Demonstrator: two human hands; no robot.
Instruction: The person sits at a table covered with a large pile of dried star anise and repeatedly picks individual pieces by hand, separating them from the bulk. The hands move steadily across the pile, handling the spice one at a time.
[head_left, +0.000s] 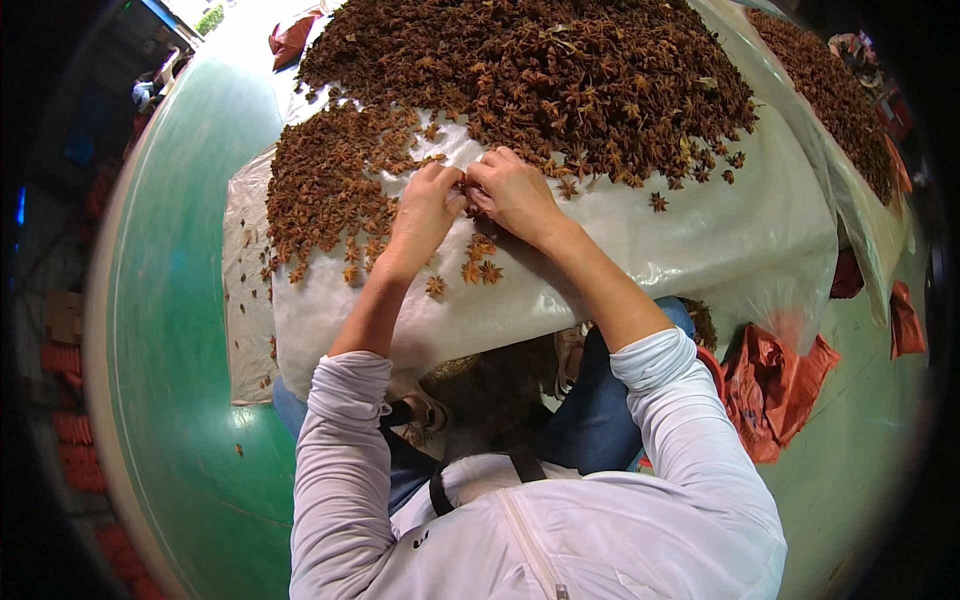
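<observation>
Dried star anise lies before me on a table covered in white plastic sheeting (720, 232). My left hand (431, 202) and my right hand (514, 191) meet over the sheet, fingertips close together. A dark star anise (472, 211) shows under the curled fingers of my right hand, which seems to pinch it. The left thumb and fingertips are bent together, and whether they grip anything is hidden. A large dark heap of star anise (540, 82) rises beyond my hands. Left of them spreads a thinner, lighter brown layer of star anise (322, 187). Several loose stars (480, 262) rest between my forearms.
Another star anise heap (825, 90) lies at the far right beside a hanging clear plastic sheet (855, 247). Red plastic bags (780, 390) lie low on the right. Green floor (180, 300) extends left of the table. My knees are at the table's near edge.
</observation>
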